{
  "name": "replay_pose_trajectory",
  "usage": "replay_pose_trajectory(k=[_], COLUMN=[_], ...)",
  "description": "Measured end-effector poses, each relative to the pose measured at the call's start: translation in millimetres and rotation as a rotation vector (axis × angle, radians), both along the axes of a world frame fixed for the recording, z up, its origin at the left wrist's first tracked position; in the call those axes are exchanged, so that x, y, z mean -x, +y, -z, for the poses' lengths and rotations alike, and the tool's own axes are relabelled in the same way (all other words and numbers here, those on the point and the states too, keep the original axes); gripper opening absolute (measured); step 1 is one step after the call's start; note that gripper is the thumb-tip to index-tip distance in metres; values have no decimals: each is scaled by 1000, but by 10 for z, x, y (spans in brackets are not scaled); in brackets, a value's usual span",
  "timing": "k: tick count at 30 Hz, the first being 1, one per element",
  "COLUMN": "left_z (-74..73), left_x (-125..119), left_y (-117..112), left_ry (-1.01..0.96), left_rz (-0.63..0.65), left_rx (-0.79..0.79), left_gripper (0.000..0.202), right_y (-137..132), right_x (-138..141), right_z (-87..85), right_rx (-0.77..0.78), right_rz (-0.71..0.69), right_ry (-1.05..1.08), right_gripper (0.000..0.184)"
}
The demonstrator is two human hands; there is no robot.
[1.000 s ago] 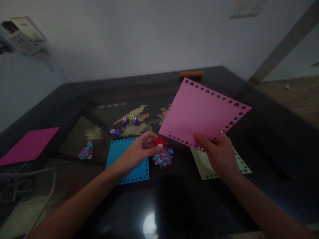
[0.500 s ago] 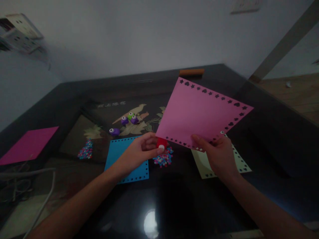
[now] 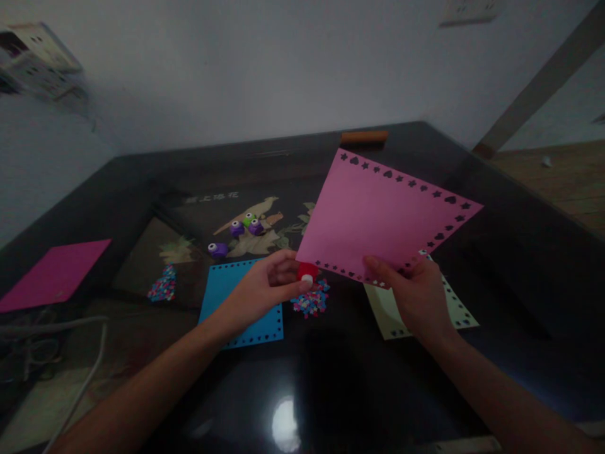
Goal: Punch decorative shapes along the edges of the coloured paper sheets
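Observation:
My right hand (image 3: 418,293) pinches the lower edge of a pink sheet of paper (image 3: 378,217), which is held tilted above the table. Star, heart and flower shapes are punched along three of its edges. Between the thumb and fingers of my left hand (image 3: 267,280) is a small red craft punch (image 3: 307,272) with a white button, at the sheet's left corner. Below the punch lies a heap of coloured paper cut-outs (image 3: 311,301). A blue punched sheet (image 3: 255,325) rests partly under my left forearm, and a pale green punched sheet (image 3: 385,315) lies under my right hand.
Several purple and green punches (image 3: 236,228) stand toward the back of the dark glossy table (image 3: 331,391). A second heap of cut-outs (image 3: 163,285) and a magenta sheet (image 3: 57,274) lie to the left, near a white cable (image 3: 97,366). A brown roll (image 3: 363,137) sits at the back edge.
Almost nothing differs. Both hands, the pink sheet and the red punch keep nearly the same position, with only a very slight shift of the view.

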State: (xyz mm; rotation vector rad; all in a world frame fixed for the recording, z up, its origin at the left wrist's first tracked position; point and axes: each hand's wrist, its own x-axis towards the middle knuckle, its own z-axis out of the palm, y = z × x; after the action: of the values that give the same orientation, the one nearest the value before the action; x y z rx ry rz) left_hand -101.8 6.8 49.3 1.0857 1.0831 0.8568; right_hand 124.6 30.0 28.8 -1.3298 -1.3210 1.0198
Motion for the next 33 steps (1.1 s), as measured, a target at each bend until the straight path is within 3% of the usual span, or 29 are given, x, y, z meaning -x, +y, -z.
replay_pose_trajectory(k=[10, 33], left_z=[27, 139], left_x=[25, 58], left_y=[16, 70], left_ry=[34, 35], left_rz=[-23, -68], left_rx=[-16, -13], left_gripper=[34, 33], right_y=[-26, -31], right_x=[37, 61], right_z=[-83, -40], right_rx=[-17, -85], right_rz=[-53, -61], right_ry=[-102, -152], right_gripper=[14, 21])
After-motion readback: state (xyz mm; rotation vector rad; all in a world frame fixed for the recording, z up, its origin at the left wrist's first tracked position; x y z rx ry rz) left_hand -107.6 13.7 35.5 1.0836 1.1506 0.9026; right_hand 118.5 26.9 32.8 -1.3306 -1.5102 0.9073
